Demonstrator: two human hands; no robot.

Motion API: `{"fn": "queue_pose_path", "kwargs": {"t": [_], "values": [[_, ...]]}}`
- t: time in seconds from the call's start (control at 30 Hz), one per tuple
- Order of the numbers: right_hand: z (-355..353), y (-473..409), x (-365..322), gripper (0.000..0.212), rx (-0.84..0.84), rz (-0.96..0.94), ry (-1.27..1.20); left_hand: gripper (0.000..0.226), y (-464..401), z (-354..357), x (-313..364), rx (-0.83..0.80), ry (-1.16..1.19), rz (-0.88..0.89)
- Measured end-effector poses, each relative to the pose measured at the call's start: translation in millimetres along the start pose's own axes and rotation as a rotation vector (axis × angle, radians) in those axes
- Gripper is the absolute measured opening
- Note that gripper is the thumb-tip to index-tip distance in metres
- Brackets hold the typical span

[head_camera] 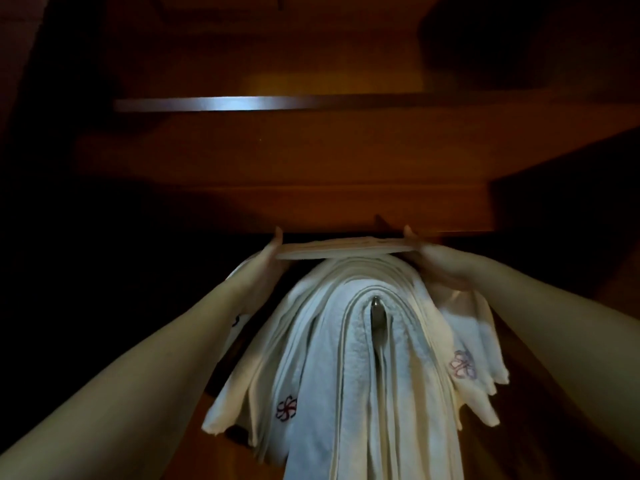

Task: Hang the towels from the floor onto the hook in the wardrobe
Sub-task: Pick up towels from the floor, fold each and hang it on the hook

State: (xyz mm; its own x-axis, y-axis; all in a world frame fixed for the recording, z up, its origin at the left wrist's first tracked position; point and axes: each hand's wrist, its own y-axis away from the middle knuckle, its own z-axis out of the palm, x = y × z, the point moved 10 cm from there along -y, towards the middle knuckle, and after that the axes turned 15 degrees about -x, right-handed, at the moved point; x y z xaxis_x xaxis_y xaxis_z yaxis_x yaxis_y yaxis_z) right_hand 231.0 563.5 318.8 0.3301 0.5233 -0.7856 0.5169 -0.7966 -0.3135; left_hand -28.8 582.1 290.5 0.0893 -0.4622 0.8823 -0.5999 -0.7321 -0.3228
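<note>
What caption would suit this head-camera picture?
Both hands, left and right, hold a folded towel over white towels draped inside a wooden wardrobe.

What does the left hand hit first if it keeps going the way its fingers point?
Probably the dark wooden shelf edge just above: the left hand points up and inward, holding one end of the folded towel. Depth is unclear in this dim view.

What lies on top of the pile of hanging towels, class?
A flat folded towel, held at its ends by the left hand and right hand, sits above the hanging towels. Its underside contact is hidden.
</note>
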Motion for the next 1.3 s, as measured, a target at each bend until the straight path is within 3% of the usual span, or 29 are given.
{"fn": "queue_pose_path", "kwargs": {"t": [0.1, 0.23, 0.37, 0.5, 0.6, 0.63, 0.77, 0.83, 0.9, 0.97, 1.03, 1.07, 1.13, 1.23, 1.3], "values": [[5.3, 1.1, 11.0, 0.066, -0.051, 0.056, 0.012, 0.137, -12.6, 2.2, -12.5, -0.021, 0.07, 0.018], [-8.1, -1.5, 16.2, 0.078, -0.025, 0.048, -0.024, 0.11, -26.2, 21.6, -12.3, -0.101, 0.175, 0.069], [-15.3, -8.0, 23.1, 0.08, 0.013, 0.047, 0.0, 0.098, -27.5, 18.1, -10.3, -0.03, 0.193, 0.096], [-9.8, -3.1, 42.7, 0.069, 0.042, -0.002, 0.014, 0.087, -11.5, 8.7, -33.1, 0.129, 0.137, 0.072], [-7.7, 11.8, 68.4, 0.039, 0.034, -0.018, -0.046, 0.091, 6.1, 17.0, -58.6, 0.109, 0.116, 0.036], [-7.9, 17.8, 80.0, 0.038, 0.036, -0.017, -0.058, 0.092, 13.0, 20.5, -66.0, 0.095, 0.108, 0.034], [1.8, 48.9, 147.1, 0.081, 0.069, 0.075, -0.099, 0.087, 41.8, 33.6, -96.0, 0.125, 0.12, 0.109], [12.0, 69.8, 170.8, 0.091, 0.095, 0.148, -0.13, 0.084, 61.9, 33.1, -110.4, 0.243, 0.003, 0.118], [13.6, 90.9, 171.7, 0.081, 0.162, 0.158, -0.024, 0.083, 94.2, 17.9, -108.1, 0.501, -0.131, 0.162], [0.0, 117.7, 148.3, 0.064, 0.405, 0.026, 0.066, 0.085, 129.9, -5.9, -86.6, 0.809, -0.172, 0.309], [-17.7, 147.2, 119.8, 0.055, 0.728, -0.177, 0.046, 0.079, 143.3, -22.9, -68.1, 0.972, -0.195, 0.363], [-22.5, 155.7, 107.1, 0.05, 0.845, -0.259, 0.035, 0.077, 136.1, -27.5, -66.1, 0.958, -0.162, 0.32], [-24.9, 143.5, 100.5, 0.046, 0.859, -0.213, 0.027, 0.081, 99.3, -21.2, -84.2, 0.743, 0.045, 0.159], [6.1, 95.2, 153.4, 0.074, 0.563, 0.11, -0.234, 0.081, 65.6, 17.4, -129.2, 0.464, 0.35, -0.053], [46.0, 78.1, 175.6, 0.085, 0.414, 0.169, -0.343, 0.088, 55.2, 42.1, -154.9, 0.374, 0.46, -0.126]]}}
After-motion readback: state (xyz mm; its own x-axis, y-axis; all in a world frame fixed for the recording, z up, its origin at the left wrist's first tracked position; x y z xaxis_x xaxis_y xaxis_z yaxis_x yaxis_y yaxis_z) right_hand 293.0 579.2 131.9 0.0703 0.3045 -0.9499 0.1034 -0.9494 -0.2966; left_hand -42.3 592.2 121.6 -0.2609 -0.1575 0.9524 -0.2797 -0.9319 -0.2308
